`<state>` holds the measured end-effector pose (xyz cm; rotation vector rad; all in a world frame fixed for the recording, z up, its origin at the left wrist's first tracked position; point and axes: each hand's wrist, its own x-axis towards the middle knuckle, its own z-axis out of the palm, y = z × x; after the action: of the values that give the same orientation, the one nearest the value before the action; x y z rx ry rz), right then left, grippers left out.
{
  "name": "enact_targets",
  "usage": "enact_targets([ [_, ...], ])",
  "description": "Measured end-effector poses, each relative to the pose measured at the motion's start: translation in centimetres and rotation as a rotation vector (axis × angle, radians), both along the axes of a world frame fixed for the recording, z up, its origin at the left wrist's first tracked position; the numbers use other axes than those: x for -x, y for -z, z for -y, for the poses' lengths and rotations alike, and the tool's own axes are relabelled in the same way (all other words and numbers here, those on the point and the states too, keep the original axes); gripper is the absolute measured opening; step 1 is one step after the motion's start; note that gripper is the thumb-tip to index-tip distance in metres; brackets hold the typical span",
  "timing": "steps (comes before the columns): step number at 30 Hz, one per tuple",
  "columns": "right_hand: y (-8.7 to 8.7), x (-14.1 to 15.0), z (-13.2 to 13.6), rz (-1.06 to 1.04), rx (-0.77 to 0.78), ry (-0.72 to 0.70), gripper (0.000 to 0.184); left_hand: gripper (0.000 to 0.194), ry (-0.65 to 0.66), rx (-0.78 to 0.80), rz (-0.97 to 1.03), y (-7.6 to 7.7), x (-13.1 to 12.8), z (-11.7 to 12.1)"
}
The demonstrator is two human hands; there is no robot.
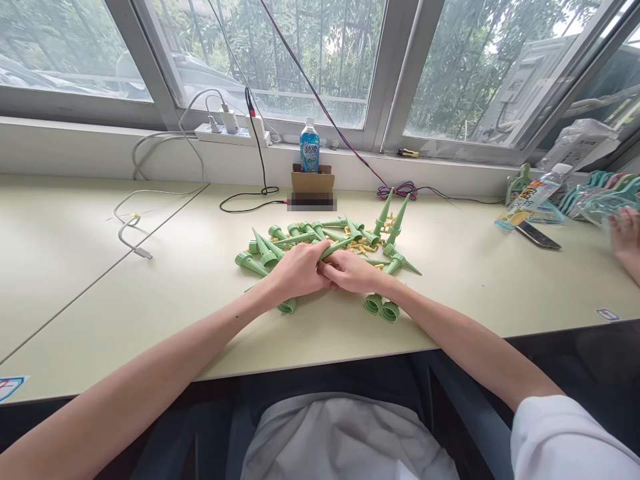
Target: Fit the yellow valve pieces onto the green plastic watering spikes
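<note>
My left hand (301, 271) is closed around a green plastic watering spike (336, 248), whose tapered tip points up and right. Against its lower end, the fingers of my right hand (354, 272) are pressed together; they partly hide it. Behind both hands lies a pile of similar green spikes (267, 250) with threaded collars, mixed with small yellow plastic valves (363, 248). Two spikes (397, 220) stand upright at the pile's right side. Near my right wrist, two threaded open ends (389, 311) face me.
A small cardboard box (313, 181) and a blue drink bottle (310, 148) stand by the window. Cables (257, 193) run over the table (165, 293) from a power strip (235, 135). At right are a phone (538, 235), a tilted bottle (533, 198), green hangers (590, 193) and another person's hand (626, 240).
</note>
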<state>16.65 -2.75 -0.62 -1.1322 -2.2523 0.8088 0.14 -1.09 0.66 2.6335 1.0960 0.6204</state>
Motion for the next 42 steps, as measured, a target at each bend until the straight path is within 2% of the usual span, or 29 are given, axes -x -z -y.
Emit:
enact_targets([
  [28, 0.0, 0.02, -0.01, 0.0, -0.009, 0.004, 0.03, 0.025, 0.015, -0.015, -0.001, 0.19, 0.04, -0.18],
  [42, 0.09, -0.06, -0.1, 0.006, -0.014, 0.008, 0.03, 0.027, 0.012, -0.009, -0.023, -0.19, 0.03, -0.01],
])
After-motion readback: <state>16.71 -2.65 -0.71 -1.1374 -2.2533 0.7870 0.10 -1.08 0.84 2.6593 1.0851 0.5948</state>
